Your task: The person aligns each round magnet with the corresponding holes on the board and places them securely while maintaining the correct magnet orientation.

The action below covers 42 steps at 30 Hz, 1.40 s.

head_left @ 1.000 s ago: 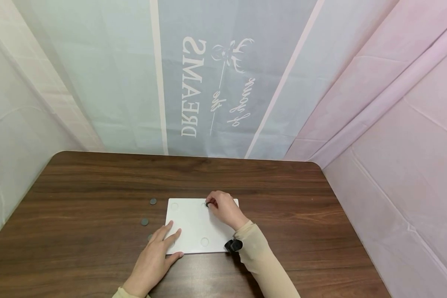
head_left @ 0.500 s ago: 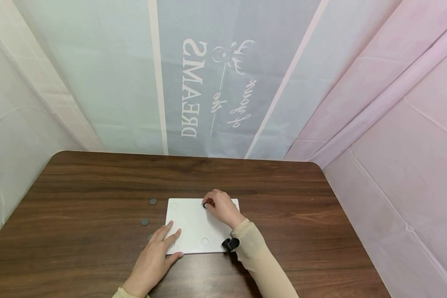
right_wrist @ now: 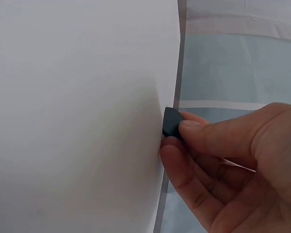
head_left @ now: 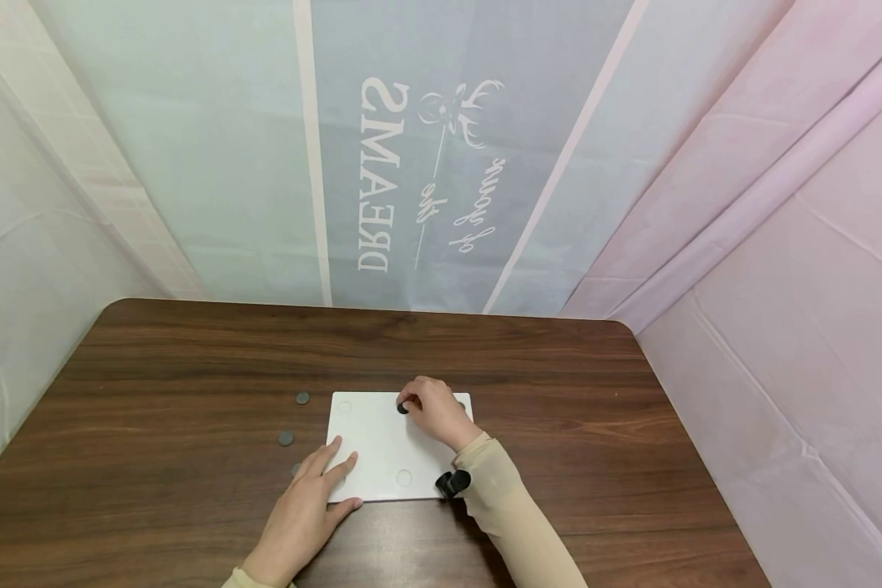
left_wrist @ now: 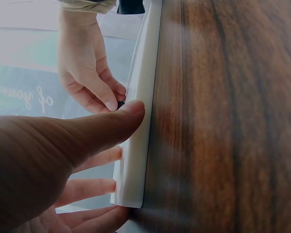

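A white board (head_left: 371,457) with shallow round recesses lies on the table. My right hand (head_left: 438,412) pinches a dark disc (head_left: 402,407) at the board's far edge, near its middle; in the right wrist view the disc (right_wrist: 171,122) is tilted between thumb and fingers. My left hand (head_left: 297,514) rests with spread fingers on the board's near left corner, and in the left wrist view its thumb lies on the board's edge (left_wrist: 141,160). Part of another dark disc (head_left: 461,405) shows at the far right corner, beside the right wrist.
Left of the board, two dark discs (head_left: 303,398) (head_left: 285,438) lie on the brown wooden table (head_left: 191,425), and a third disc (head_left: 296,469) is partly hidden by the left hand. A printed curtain (head_left: 441,163) hangs behind the table. A black device (head_left: 452,483) is on the right wrist.
My right hand has shifted slightly left along the board's far edge with the disc, which shows more of its face now. The left hand stays where it was.
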### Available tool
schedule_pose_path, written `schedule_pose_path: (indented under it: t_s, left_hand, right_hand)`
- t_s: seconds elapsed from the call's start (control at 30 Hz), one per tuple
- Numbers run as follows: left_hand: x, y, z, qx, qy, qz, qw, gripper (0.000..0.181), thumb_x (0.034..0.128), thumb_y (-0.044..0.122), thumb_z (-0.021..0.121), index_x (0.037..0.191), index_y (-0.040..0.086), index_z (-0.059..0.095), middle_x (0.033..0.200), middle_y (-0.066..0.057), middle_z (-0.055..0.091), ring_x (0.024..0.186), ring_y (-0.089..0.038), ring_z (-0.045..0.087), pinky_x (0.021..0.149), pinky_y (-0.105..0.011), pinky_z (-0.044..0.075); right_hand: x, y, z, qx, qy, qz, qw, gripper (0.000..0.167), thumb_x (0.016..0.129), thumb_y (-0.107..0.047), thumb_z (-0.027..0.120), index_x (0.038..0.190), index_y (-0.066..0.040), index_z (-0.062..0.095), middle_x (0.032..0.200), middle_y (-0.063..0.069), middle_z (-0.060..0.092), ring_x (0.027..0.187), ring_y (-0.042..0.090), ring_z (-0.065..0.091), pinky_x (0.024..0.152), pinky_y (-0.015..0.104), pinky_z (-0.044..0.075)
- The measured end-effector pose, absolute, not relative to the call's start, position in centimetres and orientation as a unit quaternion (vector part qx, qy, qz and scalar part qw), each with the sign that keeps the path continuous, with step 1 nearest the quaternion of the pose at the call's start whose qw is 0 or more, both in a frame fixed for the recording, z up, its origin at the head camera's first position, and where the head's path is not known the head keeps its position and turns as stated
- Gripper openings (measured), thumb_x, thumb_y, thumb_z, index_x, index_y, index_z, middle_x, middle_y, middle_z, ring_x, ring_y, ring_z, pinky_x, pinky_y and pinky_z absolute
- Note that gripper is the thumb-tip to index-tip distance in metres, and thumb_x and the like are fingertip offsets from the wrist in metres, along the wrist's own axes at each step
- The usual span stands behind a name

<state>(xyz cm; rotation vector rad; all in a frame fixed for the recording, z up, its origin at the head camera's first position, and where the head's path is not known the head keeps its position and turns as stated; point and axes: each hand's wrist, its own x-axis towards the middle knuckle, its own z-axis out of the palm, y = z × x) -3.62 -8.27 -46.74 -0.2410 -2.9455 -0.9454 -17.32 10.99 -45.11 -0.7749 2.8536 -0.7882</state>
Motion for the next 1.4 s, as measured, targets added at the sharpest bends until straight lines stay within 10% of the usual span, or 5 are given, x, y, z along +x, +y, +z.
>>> schedule_pose_path:
  t_s: [1.4]
  left_hand:
    - [-2.9, -7.7, -47.9, -0.085, -0.95, -0.295, 0.056, 0.055, 0.072, 0.025, 0.083, 0.121, 0.007, 0.067, 0.139, -0.017, 0.052, 0.123, -0.04, 0.051, 0.087, -0.052, 0.052]
  right_hand:
    - [-16.1, 11.0, -45.1, -0.321, 0.936, -0.141, -0.001, 0.016, 0.089, 0.002, 0.063, 0.096, -0.002, 0.076, 0.087, 0.008, 0.065, 0.08, 0.017, 0.067, 0.063, 0.016, 0.052]
